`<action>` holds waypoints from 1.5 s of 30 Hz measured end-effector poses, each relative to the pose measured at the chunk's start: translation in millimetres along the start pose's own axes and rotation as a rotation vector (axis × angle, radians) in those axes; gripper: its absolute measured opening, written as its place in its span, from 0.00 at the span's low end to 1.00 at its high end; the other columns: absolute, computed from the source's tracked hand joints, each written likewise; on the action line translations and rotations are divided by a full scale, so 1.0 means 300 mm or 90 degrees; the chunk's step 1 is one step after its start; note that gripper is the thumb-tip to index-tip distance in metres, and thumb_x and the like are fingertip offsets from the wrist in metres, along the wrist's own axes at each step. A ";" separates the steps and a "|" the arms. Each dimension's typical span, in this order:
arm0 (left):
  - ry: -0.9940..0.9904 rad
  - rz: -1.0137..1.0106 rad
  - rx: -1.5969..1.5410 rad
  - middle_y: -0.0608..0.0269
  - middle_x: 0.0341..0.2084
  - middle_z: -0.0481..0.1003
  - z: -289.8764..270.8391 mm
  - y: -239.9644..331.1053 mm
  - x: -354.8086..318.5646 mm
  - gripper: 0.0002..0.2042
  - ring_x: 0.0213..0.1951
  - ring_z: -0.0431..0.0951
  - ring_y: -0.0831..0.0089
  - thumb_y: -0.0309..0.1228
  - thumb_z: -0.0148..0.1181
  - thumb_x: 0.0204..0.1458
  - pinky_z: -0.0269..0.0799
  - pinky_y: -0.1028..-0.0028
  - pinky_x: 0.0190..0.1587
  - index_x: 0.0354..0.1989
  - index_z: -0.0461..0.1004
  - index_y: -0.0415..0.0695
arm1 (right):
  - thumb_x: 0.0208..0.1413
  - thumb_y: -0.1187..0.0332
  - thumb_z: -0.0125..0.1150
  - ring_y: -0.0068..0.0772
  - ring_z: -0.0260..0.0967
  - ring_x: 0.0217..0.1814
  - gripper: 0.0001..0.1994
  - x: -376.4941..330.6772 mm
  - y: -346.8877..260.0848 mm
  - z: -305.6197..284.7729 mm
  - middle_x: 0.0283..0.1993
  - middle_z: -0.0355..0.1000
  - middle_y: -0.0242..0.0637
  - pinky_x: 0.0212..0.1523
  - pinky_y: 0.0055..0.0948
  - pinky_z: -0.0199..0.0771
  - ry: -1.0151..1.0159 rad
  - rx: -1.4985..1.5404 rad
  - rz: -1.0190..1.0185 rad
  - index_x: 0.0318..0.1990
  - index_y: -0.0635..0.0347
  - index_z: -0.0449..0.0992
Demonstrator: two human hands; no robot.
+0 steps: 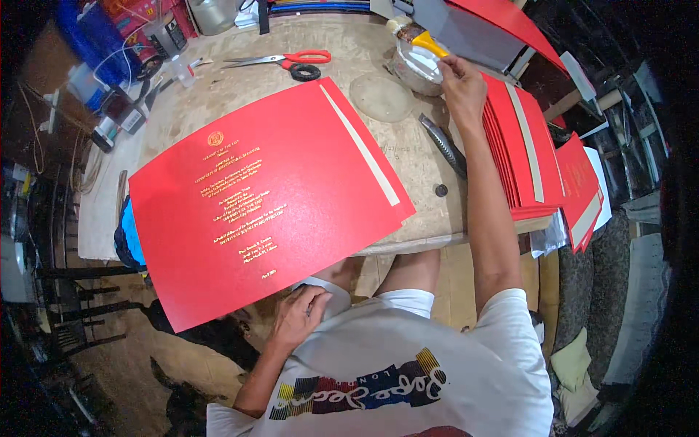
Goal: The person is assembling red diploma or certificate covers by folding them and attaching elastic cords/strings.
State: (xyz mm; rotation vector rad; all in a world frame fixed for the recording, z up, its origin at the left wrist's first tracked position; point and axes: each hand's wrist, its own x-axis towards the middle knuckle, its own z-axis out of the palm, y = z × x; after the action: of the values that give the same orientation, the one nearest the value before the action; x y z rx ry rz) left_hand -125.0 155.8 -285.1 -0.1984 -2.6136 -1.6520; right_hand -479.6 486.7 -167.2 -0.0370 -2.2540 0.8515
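Observation:
My right hand [464,87] is closed around the handle of a brush with a yellow ferrule [429,44]. The brush tilts over a tub [421,71] with white paste on it, its bristle end toward the far side. On my thigh lies my left hand [300,315], fingers loosely bent, holding nothing I can make out. A large red cover sheet [255,204] with gold printing lies in front of me, hanging over the table's near edge. Along its right side runs a pale strip [362,146].
Red-handled scissors [291,60] lie beyond the sheet. A round translucent disc [381,97], a cutter knife [442,143] and a small black cap [440,190] sit near the tub. At right is a stack of red covers [510,146]. Bottles [182,71] stand at the far left.

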 end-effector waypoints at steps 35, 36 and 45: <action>0.009 0.048 -0.145 0.65 0.21 0.71 -0.017 0.019 -0.055 0.09 0.20 0.66 0.69 0.28 0.64 0.60 0.64 0.68 0.25 0.32 0.69 0.44 | 0.68 0.67 0.64 0.15 0.67 0.29 0.07 -0.591 -0.524 -0.181 0.39 0.82 0.32 0.32 0.16 0.68 -0.317 0.467 0.213 0.48 0.57 0.78; 0.027 0.077 -0.151 0.65 0.20 0.71 -0.020 0.017 -0.059 0.09 0.19 0.66 0.68 0.28 0.64 0.61 0.64 0.66 0.25 0.32 0.69 0.44 | 0.68 0.68 0.64 0.15 0.69 0.31 0.06 -0.647 -0.581 -0.170 0.39 0.82 0.32 0.34 0.15 0.71 -0.345 0.463 0.234 0.48 0.58 0.78; 0.057 0.042 -0.101 0.65 0.19 0.68 -0.079 0.037 -0.117 0.12 0.18 0.63 0.67 0.27 0.64 0.59 0.61 0.65 0.24 0.28 0.66 0.45 | 0.67 0.73 0.64 0.21 0.76 0.36 0.07 -0.798 -0.678 -0.094 0.42 0.82 0.39 0.42 0.19 0.78 -0.521 0.577 0.234 0.49 0.63 0.77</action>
State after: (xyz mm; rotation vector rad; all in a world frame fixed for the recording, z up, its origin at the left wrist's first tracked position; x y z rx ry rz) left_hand -89.6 136.2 -268.8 -0.2087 -2.3859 -1.8023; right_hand -240.8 281.1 -180.5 0.3896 -2.3336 2.3516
